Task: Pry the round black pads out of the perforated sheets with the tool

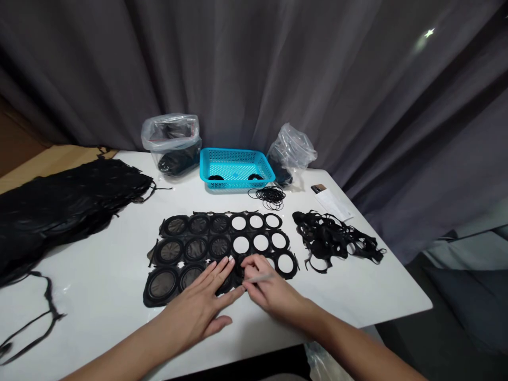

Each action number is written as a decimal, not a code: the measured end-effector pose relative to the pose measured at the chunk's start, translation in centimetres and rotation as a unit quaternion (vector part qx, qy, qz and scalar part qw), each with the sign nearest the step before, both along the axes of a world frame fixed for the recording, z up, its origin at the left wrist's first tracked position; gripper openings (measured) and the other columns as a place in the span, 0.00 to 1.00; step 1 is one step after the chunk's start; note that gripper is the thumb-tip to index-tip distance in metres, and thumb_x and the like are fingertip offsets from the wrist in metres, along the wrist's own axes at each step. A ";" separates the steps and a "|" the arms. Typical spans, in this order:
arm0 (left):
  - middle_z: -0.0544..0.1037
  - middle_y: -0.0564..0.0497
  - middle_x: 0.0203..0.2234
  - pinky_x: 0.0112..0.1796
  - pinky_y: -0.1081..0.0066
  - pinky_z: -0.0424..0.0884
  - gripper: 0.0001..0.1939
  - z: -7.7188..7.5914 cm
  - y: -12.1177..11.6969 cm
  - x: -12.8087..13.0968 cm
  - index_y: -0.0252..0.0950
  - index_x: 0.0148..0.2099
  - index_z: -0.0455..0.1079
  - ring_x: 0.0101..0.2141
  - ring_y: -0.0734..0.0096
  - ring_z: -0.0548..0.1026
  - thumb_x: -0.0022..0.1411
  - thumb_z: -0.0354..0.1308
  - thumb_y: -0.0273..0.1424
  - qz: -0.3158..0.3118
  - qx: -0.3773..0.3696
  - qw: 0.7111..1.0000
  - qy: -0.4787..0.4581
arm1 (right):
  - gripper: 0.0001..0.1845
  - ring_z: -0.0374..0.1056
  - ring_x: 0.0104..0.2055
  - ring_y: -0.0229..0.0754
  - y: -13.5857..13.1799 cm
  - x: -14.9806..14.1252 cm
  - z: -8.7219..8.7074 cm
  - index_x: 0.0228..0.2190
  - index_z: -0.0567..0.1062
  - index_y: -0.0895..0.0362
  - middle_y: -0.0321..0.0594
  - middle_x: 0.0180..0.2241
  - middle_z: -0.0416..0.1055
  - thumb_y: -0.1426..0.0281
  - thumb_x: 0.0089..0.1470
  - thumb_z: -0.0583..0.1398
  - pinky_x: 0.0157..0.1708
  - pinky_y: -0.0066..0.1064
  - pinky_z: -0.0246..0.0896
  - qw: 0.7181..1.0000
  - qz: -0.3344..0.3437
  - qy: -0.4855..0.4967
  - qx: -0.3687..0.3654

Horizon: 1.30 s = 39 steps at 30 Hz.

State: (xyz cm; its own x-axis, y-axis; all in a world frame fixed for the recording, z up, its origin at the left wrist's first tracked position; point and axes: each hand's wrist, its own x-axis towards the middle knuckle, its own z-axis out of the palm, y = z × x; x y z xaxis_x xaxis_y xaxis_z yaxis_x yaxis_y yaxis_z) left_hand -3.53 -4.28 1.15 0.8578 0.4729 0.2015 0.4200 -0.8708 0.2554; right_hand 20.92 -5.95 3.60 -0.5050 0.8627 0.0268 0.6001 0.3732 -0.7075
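A black moulded sheet [195, 247] with rows of round rings lies on the white table. The rings on its left have dark centres, while several on its right are open and show white table through them. My left hand [202, 301] rests flat on the lower middle of the sheet, fingers stretched out. Closed around a thin grey pen-like tool [260, 278], my right hand [270, 291] works at a ring in the bottom row, close to the left fingertips. The tool's tip and most of that ring are hidden by my fingers.
Behind the sheet stands a turquoise basket [237, 186] with black rings inside. Plastic bags [170, 143] flank it, and thin black loops [270, 197] lie in front. Black scraps [337, 238] are heaped right. Stacked black sheets [67, 206] cover the left. A white paper [333, 203] lies back right.
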 end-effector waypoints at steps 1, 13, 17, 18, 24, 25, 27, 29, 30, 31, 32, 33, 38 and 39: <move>0.36 0.43 0.72 0.62 0.46 0.57 0.37 0.1 0.0 0.0 0.47 0.72 0.53 0.68 0.42 0.51 0.65 0.63 0.35 0.005 0.001 1.000 -0.003 | 0.06 0.60 0.55 0.49 -0.4 -0.3 -0.5 0.37 0.68 0.54 0.47 0.52 0.62 0.77 0.60 0.55 0.54 0.41 0.63 0.999 -0.001 -0.023 0.021; 0.35 0.46 0.73 0.62 0.43 0.56 0.38 -0.4 -0.2 0.1 0.51 0.70 0.55 0.69 0.39 0.47 0.62 0.65 0.34 0.015 -0.002 1.000 0.000 | 0.08 0.66 0.48 0.44 1.2 0.5 0.5 0.43 0.70 0.54 0.43 0.45 0.69 0.74 0.66 0.52 0.51 0.38 0.65 0.998 -0.053 0.017 -0.005; 0.32 0.45 0.73 0.62 0.43 0.56 0.38 -0.4 -0.2 0.1 0.51 0.71 0.54 0.68 0.39 0.48 0.63 0.64 0.33 0.017 0.001 1.000 0.001 | 0.08 0.63 0.51 0.47 0.4 0.3 -0.8 0.41 0.70 0.54 0.46 0.49 0.67 0.77 0.63 0.54 0.50 0.38 0.65 0.998 -0.006 -0.030 0.060; 0.32 0.45 0.73 0.62 0.43 0.57 0.38 -0.3 -0.2 0.1 0.51 0.71 0.54 0.68 0.39 0.49 0.63 0.64 0.33 0.017 0.000 1.000 -0.001 | 0.08 0.63 0.52 0.48 0.2 0.1 -1.1 0.40 0.70 0.54 0.47 0.50 0.67 0.78 0.62 0.54 0.50 0.39 0.65 0.996 0.000 -0.051 0.075; 0.33 0.46 0.73 0.61 0.43 0.57 0.37 0.0 -0.1 0.0 0.51 0.71 0.55 0.68 0.37 0.50 0.64 0.64 0.34 0.013 0.006 1.000 -0.008 | 0.10 0.66 0.46 0.46 1.5 1.0 -0.6 0.40 0.70 0.53 0.45 0.44 0.71 0.74 0.65 0.50 0.47 0.37 0.64 0.986 -0.122 0.018 0.115; 0.32 0.45 0.73 0.61 0.43 0.57 0.37 -0.1 -0.1 0.0 0.51 0.71 0.55 0.68 0.37 0.50 0.64 0.64 0.34 0.014 0.008 1.000 -0.007 | 0.10 0.67 0.44 0.46 2.1 2.1 0.0 0.40 0.70 0.53 0.44 0.41 0.72 0.72 0.66 0.50 0.46 0.37 0.64 0.974 -0.185 0.037 0.123; 0.32 0.46 0.73 0.62 0.43 0.57 0.36 -0.1 -0.1 0.0 0.51 0.70 0.56 0.68 0.36 0.50 0.64 0.64 0.35 0.014 0.008 1.000 -0.009 | 0.12 0.69 0.38 0.46 3.1 5.3 0.9 0.39 0.71 0.55 0.44 0.37 0.73 0.66 0.66 0.49 0.41 0.36 0.64 0.933 -0.326 0.037 0.144; 0.33 0.46 0.73 0.62 0.44 0.57 0.34 -0.1 0.0 0.0 0.51 0.70 0.56 0.68 0.37 0.50 0.65 0.63 0.36 0.014 0.008 1.000 -0.015 | 0.15 0.67 0.31 0.46 3.7 9.6 1.3 0.36 0.72 0.56 0.44 0.30 0.73 0.60 0.63 0.50 0.35 0.36 0.63 0.873 -0.458 0.001 0.167; 0.34 0.46 0.73 0.62 0.44 0.57 0.34 -0.1 0.0 0.0 0.51 0.70 0.56 0.68 0.37 0.50 0.66 0.63 0.36 0.014 0.008 1.000 -0.017 | 0.16 0.65 0.28 0.47 3.8 11.9 1.2 0.33 0.72 0.56 0.43 0.26 0.71 0.58 0.60 0.51 0.33 0.38 0.62 0.846 -0.505 -0.038 0.166; 0.34 0.46 0.73 0.62 0.44 0.57 0.34 -0.1 -0.1 0.0 0.51 0.70 0.56 0.68 0.37 0.50 0.66 0.62 0.37 0.014 0.009 1.000 -0.017 | 0.17 0.64 0.26 0.48 3.8 14.1 1.0 0.29 0.71 0.56 0.42 0.22 0.69 0.57 0.57 0.52 0.32 0.39 0.61 0.826 -0.538 -0.081 0.148; 0.35 0.45 0.73 0.62 0.44 0.57 0.34 0.0 -0.1 0.0 0.50 0.70 0.56 0.67 0.37 0.51 0.66 0.62 0.37 0.014 0.010 1.000 -0.017 | 0.16 0.64 0.26 0.49 3.6 16.1 0.8 0.26 0.70 0.54 0.42 0.20 0.67 0.56 0.54 0.52 0.32 0.41 0.61 0.809 -0.561 -0.110 0.137; 0.35 0.45 0.73 0.62 0.44 0.57 0.34 0.1 -0.1 -0.1 0.50 0.70 0.56 0.67 0.38 0.51 0.67 0.62 0.37 0.013 0.010 1.000 -0.016 | 0.16 0.64 0.28 0.51 3.4 17.7 0.5 0.22 0.68 0.53 0.44 0.20 0.67 0.56 0.52 0.53 0.34 0.43 0.61 0.799 -0.570 -0.134 0.137; 0.45 0.43 0.72 0.62 0.49 0.60 0.32 0.9 -0.7 -1.4 0.49 0.70 0.56 0.66 0.44 0.57 0.68 0.60 0.39 0.003 0.024 1.000 -0.006 | 0.16 0.65 0.33 0.53 1.5 19.9 1.3 0.20 0.67 0.53 0.49 0.26 0.71 0.55 0.49 0.53 0.42 0.48 0.61 0.803 -0.538 -0.144 0.211; 0.50 0.44 0.71 0.62 0.50 0.60 0.31 1.0 -0.8 -1.8 0.48 0.70 0.57 0.66 0.47 0.59 0.69 0.59 0.40 0.009 0.029 1.000 -0.006 | 0.16 0.65 0.32 0.51 1.4 19.0 1.9 0.22 0.69 0.54 0.48 0.28 0.71 0.56 0.50 0.55 0.41 0.46 0.61 0.808 -0.530 -0.127 0.223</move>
State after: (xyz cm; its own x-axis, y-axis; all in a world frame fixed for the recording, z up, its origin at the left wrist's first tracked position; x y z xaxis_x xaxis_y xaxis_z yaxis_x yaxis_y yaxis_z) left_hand -5.31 -5.09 2.18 0.8460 0.4761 0.2398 0.4337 -0.8763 0.2097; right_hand 39.97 -4.60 5.51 0.4735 0.7474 0.4660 0.8546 -0.2616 -0.4487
